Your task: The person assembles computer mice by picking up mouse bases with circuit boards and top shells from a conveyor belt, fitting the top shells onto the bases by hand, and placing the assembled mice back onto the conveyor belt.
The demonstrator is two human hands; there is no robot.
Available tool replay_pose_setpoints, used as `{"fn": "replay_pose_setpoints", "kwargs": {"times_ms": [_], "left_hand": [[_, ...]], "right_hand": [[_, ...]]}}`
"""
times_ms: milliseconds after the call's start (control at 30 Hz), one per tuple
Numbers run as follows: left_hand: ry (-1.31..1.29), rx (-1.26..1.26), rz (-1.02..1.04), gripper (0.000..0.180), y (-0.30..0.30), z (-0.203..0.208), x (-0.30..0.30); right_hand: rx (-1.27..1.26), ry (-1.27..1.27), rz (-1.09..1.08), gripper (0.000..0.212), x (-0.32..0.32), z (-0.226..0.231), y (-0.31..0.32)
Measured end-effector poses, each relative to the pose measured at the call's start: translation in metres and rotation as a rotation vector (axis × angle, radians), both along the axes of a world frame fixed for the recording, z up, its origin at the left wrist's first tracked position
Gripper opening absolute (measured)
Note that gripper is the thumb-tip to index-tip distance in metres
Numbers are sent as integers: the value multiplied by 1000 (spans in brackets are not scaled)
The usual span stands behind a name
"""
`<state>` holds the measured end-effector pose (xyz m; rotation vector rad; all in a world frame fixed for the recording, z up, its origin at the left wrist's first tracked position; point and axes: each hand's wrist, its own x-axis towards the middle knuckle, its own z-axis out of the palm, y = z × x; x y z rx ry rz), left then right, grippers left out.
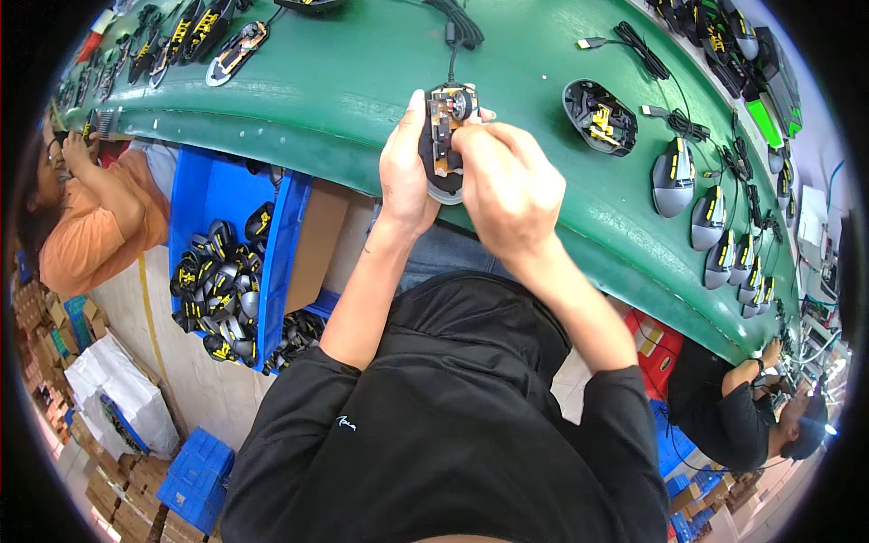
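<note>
An opened computer mouse base (pixel 447 136), its circuit board and scroll wheel bare, is held up over the near edge of the green bench. My left hand (pixel 404 172) grips it along its left side, thumb pointing up. My right hand (pixel 512 176) is closed over the right side of the board, its fingertips bunched there; whether something small is pinched in them is hidden. From the top of the base a black cable (pixel 452 65) runs to a coil at the far side. To the right lies a loose mouse top shell (pixel 599 118), inside facing up.
Finished-looking mice (pixel 674 178) with cables line the bench's right side. More opened mouse bases (pixel 237 54) lie at left. A blue bin (pixel 284 262) of mouse shells stands below the bench edge, left of me. Co-workers sit at left (pixel 104 213) and right (pixel 738 407).
</note>
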<state>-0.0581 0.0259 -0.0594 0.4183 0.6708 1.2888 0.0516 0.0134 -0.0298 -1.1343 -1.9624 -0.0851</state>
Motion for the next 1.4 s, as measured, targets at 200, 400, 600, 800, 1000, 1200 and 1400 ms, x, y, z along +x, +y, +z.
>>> {"fn": "replay_pose_setpoints", "kwargs": {"times_ms": [200,400,600,800,1000,1200,1400], "left_hand": [[23,28,29,44,8,-14,1],[-63,-47,-52,48,7,-4,-10],[-301,2,-209,53,16,-8,-19],[-476,-24,-269,52,20,-12,-27],[-427,-34,-234,52,19,-10,-26],[-450,-28,-251,50,19,-12,-29],[-459,-27,-269,51,19,-15,-31]], "right_hand": [[23,-684,45,33,2,7,3],[-305,-478,301,31,17,42,6],[-314,-66,-343,69,86,26,9],[-510,85,-365,68,128,0,19],[-853,368,-161,55,132,20,31],[-1014,371,-132,30,138,25,72],[-702,199,-357,63,121,-3,108]]}}
